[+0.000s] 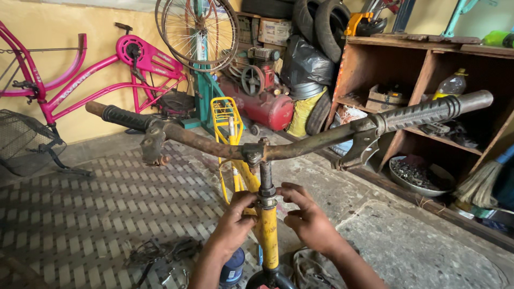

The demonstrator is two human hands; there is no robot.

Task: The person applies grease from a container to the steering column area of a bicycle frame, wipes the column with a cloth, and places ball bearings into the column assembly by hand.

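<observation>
Left hand (234, 218) and right hand (302, 214), fingers curled, pinch from either side the metal headset nut (266, 202) atop the yellow bicycle frame's head tube (269, 235), low centre. Directly above: rusty handlebar with black rubber grips (300, 144), spanning the view. Behind it, yellow rear carrier rack (227, 119). Farther: red air compressor (257, 99), pink bicycle frame (80, 80) against wall, wooden shelves (428, 64) right.

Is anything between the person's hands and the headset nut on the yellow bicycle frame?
Nothing visible. The left hand and right hand already touch the headset nut from either side, under the rusty handlebar.
</observation>
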